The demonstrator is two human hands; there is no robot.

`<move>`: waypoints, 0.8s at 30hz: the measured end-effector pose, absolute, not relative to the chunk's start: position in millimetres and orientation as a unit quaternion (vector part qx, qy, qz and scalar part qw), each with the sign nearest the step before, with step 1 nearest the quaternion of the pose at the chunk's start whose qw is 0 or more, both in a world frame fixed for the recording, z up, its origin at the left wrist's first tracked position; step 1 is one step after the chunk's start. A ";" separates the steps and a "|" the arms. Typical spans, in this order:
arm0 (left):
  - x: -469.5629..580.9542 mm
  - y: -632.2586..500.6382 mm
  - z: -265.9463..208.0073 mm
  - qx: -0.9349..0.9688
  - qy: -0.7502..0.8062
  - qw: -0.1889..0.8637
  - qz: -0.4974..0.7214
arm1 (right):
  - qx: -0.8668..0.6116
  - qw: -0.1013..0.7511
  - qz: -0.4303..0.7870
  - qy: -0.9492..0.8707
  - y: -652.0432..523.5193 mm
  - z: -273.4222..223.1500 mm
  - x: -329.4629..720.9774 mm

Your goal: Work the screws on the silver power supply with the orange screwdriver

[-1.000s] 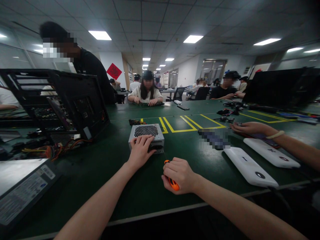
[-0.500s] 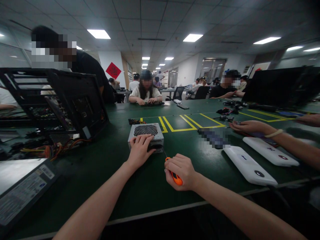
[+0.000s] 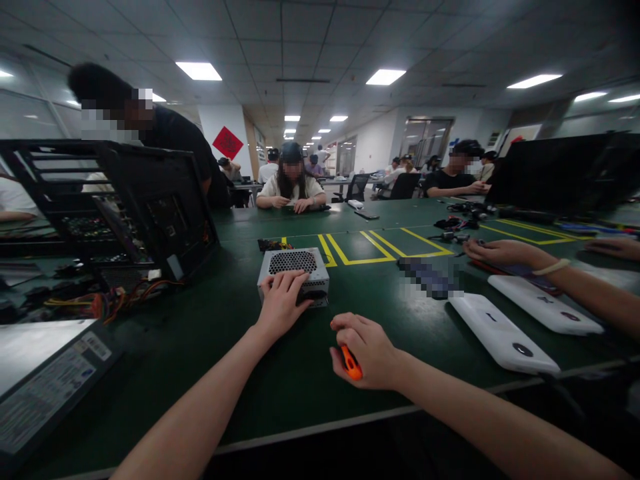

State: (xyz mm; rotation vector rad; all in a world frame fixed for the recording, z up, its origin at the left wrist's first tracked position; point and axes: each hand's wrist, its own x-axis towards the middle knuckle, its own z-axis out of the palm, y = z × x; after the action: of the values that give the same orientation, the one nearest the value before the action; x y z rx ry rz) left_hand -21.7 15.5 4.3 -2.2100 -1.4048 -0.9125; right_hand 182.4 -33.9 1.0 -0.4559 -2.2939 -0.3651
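A grey metal computer power supply (image 3: 318, 272) with a honeycomb vent on top stands on the green table in front of me. My left hand (image 3: 280, 299) grips its near left part, fingers over the top edge and thumb along the near face. In my right hand (image 3: 367, 350) is a screwdriver (image 3: 352, 365) with an orange and black handle, held in closed fingers just right of the power supply's near corner. The handle's butt shows under the palm. I cannot make out the shaft or where its tip is.
An opened black computer case (image 3: 165, 207) and loose cables (image 3: 107, 301) are at left, with another labelled power supply (image 3: 45, 380) nearer. White devices (image 3: 505, 333) lie at right, beside a neighbour's hand (image 3: 500, 253). Yellow tape (image 3: 345, 250) marks the table (image 3: 280, 400). Several people sit or stand around.
My right hand has shifted slightly with the screwdriver, and its shaft, seen earlier reaching the power supply's near face, no longer shows. The left hand stays on the power supply.
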 end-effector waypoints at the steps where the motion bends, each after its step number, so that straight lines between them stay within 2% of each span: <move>1: -21.5 15.4 4.2 -0.783 -0.498 0.183 -0.325 | -0.169 0.369 -0.161 -0.900 -34.3 -0.1 183.2; 5: -21.0 14.9 3.7 -0.780 -0.499 0.183 -0.329 | -0.115 0.326 -0.224 -0.911 -35.3 -0.2 184.1; 9: -20.9 14.9 3.0 -0.779 -0.500 0.184 -0.331 | -0.143 0.305 -0.202 -0.920 -37.5 6.5 180.8; 16: -20.6 15.1 2.5 -0.779 -0.500 0.187 -0.329 | -0.190 0.347 -0.112 -0.912 -42.9 5.5 177.8; 20: -19.9 15.0 2.6 -0.777 -0.502 0.192 -0.328 | -0.157 0.368 -0.154 -0.903 -42.2 5.6 178.7; 24: -19.8 15.4 2.6 -0.777 -0.502 0.194 -0.325 | -0.160 0.343 -0.184 -0.907 -41.5 8.5 176.7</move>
State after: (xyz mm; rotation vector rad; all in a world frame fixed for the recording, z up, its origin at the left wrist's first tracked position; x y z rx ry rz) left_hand -19.8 15.4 2.6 -2.1795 -1.4075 -0.9123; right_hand 176.7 -41.5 8.5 -0.4149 -2.3577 -0.4787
